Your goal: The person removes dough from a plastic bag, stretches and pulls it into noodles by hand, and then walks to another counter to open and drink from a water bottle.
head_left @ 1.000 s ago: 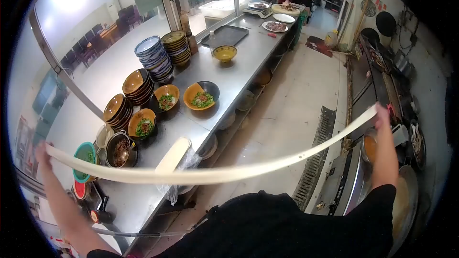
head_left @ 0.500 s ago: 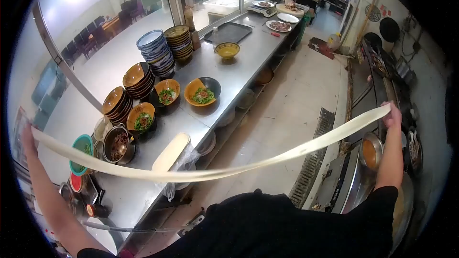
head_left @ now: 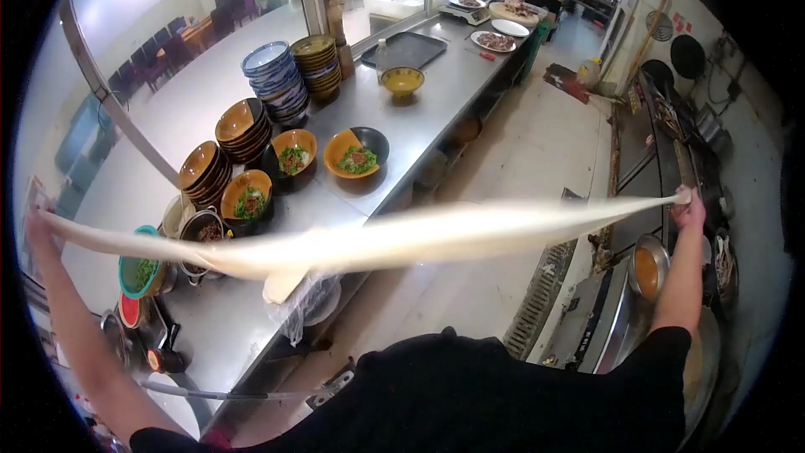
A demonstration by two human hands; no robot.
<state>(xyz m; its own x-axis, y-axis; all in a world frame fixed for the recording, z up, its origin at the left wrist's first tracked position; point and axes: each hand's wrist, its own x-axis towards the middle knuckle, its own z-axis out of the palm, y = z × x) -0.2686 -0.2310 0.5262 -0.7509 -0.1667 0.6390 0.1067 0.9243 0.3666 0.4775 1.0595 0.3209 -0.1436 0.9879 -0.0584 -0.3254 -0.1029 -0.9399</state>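
A long, pale strip of dough (head_left: pixel 402 235) stretches across the view between my two spread arms, its middle smeared by motion. Its left end is gripped in my left hand (head_left: pixel 38 226), out at the far left edge. On the other side, my right hand (head_left: pixel 689 208) pinches the right end, above the stove side. Beneath the strip, a flat piece of dough (head_left: pixel 283 285) lies on the steel counter beside crumpled clear plastic (head_left: pixel 302 315), partly covered by the strip.
Bowls with greens and meat (head_left: pixel 356 155) stand on the steel counter (head_left: pixel 335 201), near stacked bowls (head_left: pixel 281 84). A teal bowl of chopped greens (head_left: pixel 138 264) and a pot (head_left: pixel 205 231) sit at left. A pan of orange liquid (head_left: pixel 647 268) is at right.
The dough strip's middle has swung upward from a low sag and now spans nearly level, looking broader and blurred. Both hands keep hold of its ends, the right slightly lower.
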